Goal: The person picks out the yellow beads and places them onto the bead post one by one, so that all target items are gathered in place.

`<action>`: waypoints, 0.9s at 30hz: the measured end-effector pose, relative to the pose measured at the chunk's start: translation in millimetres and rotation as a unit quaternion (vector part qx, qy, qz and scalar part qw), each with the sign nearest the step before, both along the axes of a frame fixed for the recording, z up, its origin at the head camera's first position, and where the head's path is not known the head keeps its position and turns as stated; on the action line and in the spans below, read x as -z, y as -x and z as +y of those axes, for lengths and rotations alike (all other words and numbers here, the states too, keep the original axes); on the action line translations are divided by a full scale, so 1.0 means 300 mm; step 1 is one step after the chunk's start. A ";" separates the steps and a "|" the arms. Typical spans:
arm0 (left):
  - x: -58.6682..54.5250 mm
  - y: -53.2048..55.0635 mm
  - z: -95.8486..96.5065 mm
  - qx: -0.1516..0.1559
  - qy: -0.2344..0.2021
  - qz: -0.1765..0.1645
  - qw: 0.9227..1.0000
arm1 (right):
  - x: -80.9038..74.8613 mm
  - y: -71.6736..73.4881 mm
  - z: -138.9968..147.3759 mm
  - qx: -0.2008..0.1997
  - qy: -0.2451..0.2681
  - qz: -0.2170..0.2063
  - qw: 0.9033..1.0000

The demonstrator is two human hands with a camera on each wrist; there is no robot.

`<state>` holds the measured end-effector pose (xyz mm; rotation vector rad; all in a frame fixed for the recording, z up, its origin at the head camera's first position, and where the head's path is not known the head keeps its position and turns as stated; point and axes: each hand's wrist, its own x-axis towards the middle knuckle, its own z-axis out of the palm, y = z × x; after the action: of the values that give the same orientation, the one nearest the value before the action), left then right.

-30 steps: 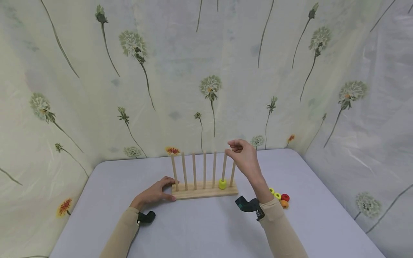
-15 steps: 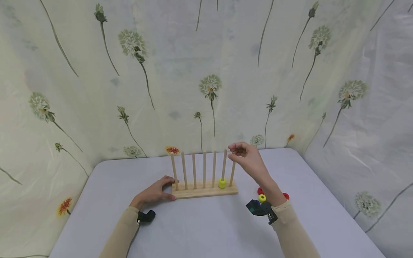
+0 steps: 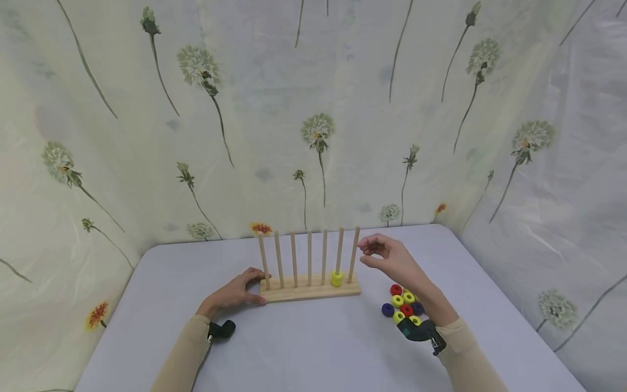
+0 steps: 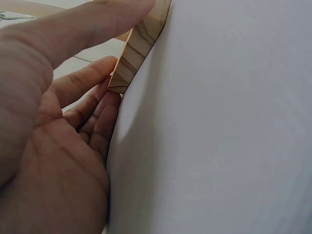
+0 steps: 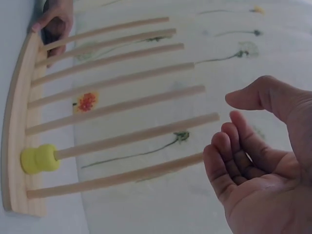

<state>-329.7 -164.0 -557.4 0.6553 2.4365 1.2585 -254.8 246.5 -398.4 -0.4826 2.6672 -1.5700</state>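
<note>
While the wooden stand (image 3: 311,294) is sitting below the middle of the head view, its seven pegs (image 3: 309,256) are rising in a row; the left hand (image 3: 234,291) is gripping the end of the stand towards the frame's left, thumb at the front edge and fingers reaching round behind; in the left wrist view that end is showing at upper centre. The right hand (image 3: 392,261), right of centre, is holding nothing; its thumb and loosely curved fingers are standing apart, with a gap between the tips; the fingertips are hovering by the upper part of the rightmost peg (image 3: 354,261), and whether they are touching it I cannot tell. Yellow beads (image 3: 336,279), seemingly two stacked, are sitting around the foot of the second peg from the frame's right, and are appearing at lower left in the right wrist view; loose beads (image 3: 406,310) in red, yellow and dark blue are lying clustered right of the stand, just above the dark camera (image 3: 422,330) on the right wrist; beige sleeves (image 3: 183,354) are covering both forearms; a pale table (image 3: 313,348) is spreading across the lower half, and a dandelion-printed curtain (image 3: 264,81) is filling the upper half.
</note>
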 end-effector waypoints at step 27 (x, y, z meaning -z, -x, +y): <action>-0.009 -0.005 0.004 0.002 0.004 0.013 1.000 | 0.205 -0.072 0.404 -0.010 -0.050 -0.041 0.998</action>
<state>-328.1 -162.9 -554.7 0.6770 2.4588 1.2463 -233.1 367.8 -459.9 -0.4306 2.6551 -1.4107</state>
